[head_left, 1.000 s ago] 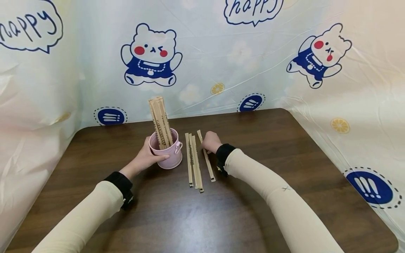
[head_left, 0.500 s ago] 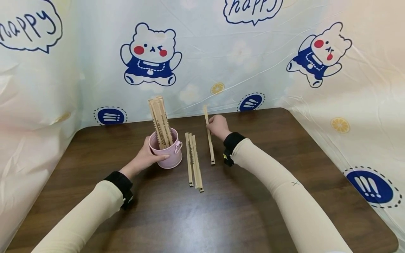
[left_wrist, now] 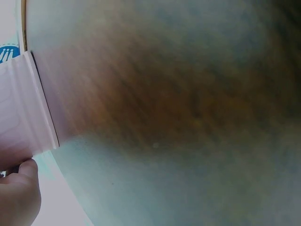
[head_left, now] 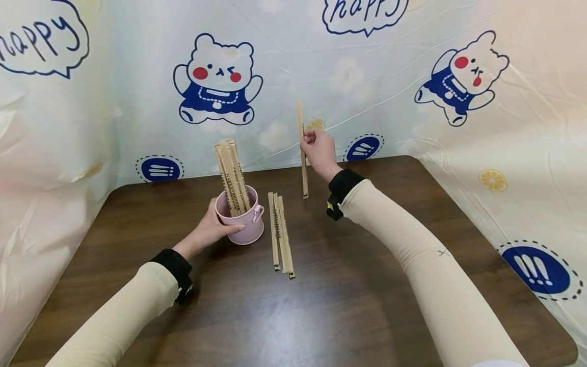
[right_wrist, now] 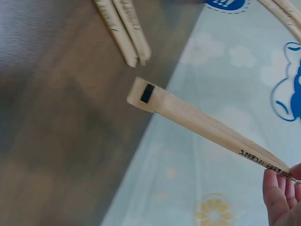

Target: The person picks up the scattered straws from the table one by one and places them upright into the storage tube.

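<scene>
My left hand (head_left: 208, 229) holds a pink bucket (head_left: 247, 233) upright on the table, thumb along its near side. Several paper-wrapped sticks (head_left: 233, 178), slim and brown with printed lettering, stand in the bucket and lean left. In the left wrist view, the bucket (left_wrist: 23, 108) shows at the left edge. My right hand (head_left: 319, 153) pinches one paper-wrapped stick (head_left: 300, 117) near its middle, held upright above the table's far edge. In the right wrist view, this stick (right_wrist: 202, 125) shows a black rectangle at its lower end. Three more wrapped sticks (head_left: 285, 239) lie right of the bucket.
The dark wooden table (head_left: 348, 306) has rounded corners. Behind it and along both sides hangs a pale sheet (head_left: 293, 61) printed with bears and lettering. Black bands (head_left: 346, 186) circle both wrists over cream sleeves.
My right hand has lifted one wrapped stick from beside the other three, raising it away from me toward the back of the table. My left hand and the bucket have stayed put.
</scene>
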`<state>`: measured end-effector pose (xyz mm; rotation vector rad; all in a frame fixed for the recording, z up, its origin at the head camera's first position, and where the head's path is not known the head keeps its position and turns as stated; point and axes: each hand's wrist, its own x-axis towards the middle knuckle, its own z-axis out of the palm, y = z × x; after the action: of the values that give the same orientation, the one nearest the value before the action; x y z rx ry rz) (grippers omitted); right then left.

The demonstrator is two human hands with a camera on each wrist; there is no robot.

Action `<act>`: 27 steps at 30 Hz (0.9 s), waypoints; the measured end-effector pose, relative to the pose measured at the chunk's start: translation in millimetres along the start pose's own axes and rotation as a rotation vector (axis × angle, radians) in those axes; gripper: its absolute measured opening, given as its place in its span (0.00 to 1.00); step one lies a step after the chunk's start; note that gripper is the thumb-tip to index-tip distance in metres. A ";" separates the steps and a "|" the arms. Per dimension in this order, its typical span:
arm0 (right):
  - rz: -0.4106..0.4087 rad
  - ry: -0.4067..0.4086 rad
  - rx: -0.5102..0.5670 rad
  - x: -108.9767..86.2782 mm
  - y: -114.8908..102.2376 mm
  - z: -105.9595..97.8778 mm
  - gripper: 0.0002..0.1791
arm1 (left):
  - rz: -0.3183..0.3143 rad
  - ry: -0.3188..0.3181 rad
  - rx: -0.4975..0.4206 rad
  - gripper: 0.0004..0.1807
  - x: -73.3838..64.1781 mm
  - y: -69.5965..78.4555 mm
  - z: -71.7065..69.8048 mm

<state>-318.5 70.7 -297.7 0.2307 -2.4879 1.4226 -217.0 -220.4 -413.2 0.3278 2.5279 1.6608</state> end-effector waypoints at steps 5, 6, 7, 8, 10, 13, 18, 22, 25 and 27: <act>-0.083 0.038 0.060 5.1 -21.5 -3.2 0.16 | -0.005 0.002 0.000 0.56 -0.3 1.5 0.5; -0.099 0.042 0.074 5.8 -26.7 -2.7 0.16 | -0.004 0.003 0.003 0.56 -0.3 1.4 0.5; -0.115 0.041 0.088 6.2 -32.4 -1.8 0.16 | -0.004 0.005 0.002 0.56 -0.4 1.5 0.6; -0.130 0.038 0.105 6.3 -38.4 -0.8 0.17 | -0.005 0.006 0.005 0.56 -0.5 1.3 0.5; -0.162 0.030 0.130 5.9 -50.3 2.4 0.16 | -0.003 0.006 0.010 0.56 -0.6 0.9 0.3; -0.195 -0.004 0.157 1.1 -68.0 9.4 0.16 | 0.000 0.007 0.012 0.55 0.3 -0.8 0.1; -0.235 -0.058 0.191 -13.4 -86.6 25.7 0.15 | 0.001 0.003 0.010 0.56 2.4 -3.3 -1.8; -0.242 -0.094 0.225 -25.2 -89.8 40.1 0.15 | 0.024 -0.004 0.012 0.57 2.8 -3.3 -1.5; -0.242 -0.126 0.220 -33.3 -88.5 50.8 0.15 | 0.036 -0.005 0.013 0.56 2.9 -3.5 -0.4; -0.241 -0.148 0.205 -38.3 -86.0 57.6 0.14 | 0.038 -0.001 0.016 0.56 2.7 -3.7 0.1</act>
<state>-267.7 -22.2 -266.8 0.6751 -2.3250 1.6053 -220.0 -221.1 -416.6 0.3806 2.5514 1.6540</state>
